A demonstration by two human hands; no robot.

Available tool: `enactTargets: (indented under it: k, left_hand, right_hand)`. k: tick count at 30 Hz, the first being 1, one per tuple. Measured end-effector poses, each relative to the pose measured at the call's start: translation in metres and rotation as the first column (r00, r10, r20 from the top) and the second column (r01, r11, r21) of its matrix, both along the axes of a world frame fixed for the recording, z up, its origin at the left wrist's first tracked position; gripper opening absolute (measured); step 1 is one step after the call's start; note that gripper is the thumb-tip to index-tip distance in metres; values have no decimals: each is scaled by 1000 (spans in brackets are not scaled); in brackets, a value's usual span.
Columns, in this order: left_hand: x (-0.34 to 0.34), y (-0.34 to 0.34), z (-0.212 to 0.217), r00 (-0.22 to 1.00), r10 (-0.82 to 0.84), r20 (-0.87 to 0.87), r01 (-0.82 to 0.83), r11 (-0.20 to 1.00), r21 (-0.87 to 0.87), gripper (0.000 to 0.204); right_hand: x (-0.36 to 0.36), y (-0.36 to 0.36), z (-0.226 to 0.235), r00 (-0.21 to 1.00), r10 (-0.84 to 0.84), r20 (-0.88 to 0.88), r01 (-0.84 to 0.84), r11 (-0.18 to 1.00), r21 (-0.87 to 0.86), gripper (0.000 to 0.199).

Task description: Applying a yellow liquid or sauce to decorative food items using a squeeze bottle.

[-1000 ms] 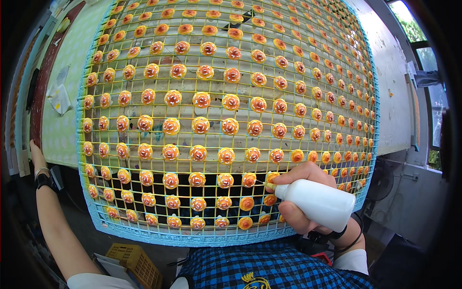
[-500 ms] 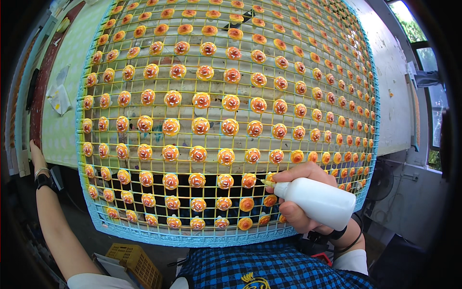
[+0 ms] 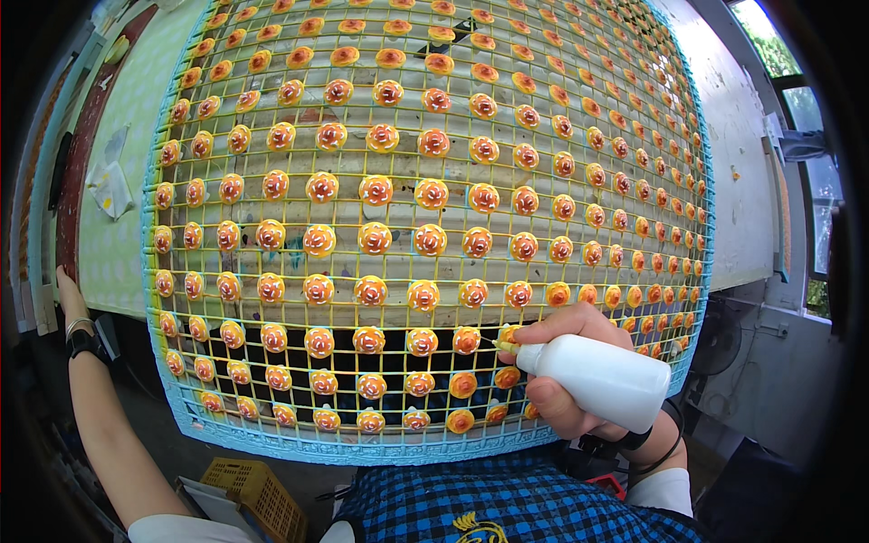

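Note:
My right hand (image 3: 579, 362) is wrapped round a white squeeze bottle (image 3: 599, 380) held nearly level, its yellowish nozzle with a thin needle tip pointing left. That tip is beside an orange rose-shaped piece (image 3: 466, 340), apart from it or only just touching; I cannot tell which. Many such pieces sit in rows on a yellow wire grid inside a turquoise frame (image 3: 362, 450). Those to the left carry white dabs on their petals; a plain orange piece (image 3: 463, 385) lies just below the tip. My left hand (image 3: 69, 288) rests at a reddish-brown table edge, its fingers mostly hidden.
Beneath the grid is a worn pale table (image 3: 398, 208). A green patterned tabletop (image 3: 122, 244) lies to the left, with a crumpled white wrapper (image 3: 110, 188) on it. A yellow crate (image 3: 258, 493) stands below, and a fan (image 3: 715, 344) to the right.
The grid sits very slightly further left in view. The needle tip stays near the same rose-shaped piece, and both hands keep almost the same place and hold.

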State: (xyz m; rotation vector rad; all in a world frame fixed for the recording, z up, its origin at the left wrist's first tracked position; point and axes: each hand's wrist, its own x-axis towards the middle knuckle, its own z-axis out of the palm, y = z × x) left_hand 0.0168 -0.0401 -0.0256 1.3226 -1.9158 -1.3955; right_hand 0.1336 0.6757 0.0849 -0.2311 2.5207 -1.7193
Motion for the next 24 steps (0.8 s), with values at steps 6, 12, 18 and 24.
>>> enactTargets:
  k: [6,12,18,24]
  left_hand:
    - [7,-22,-4,1000,-29,10,30,979,-203,50]
    - [3,-17,-11,998,-8,60,21,977,-211,53]
    - [1,4,-1,991,-43,127,59,990,-128,54]
    - [0,22,7,996,54,73,-49,996,-76,52]
  right_hand:
    - [-1,-2,5,1000,2,25,-1,998,-55,31]
    - [-1,-5,2,999,25,44,-24,1000,-7,33]
    - [-3,-5,1,999,35,19,-35,999,28,32]
    - [-2,-5,2,999,39,15,-40,999,27,30]
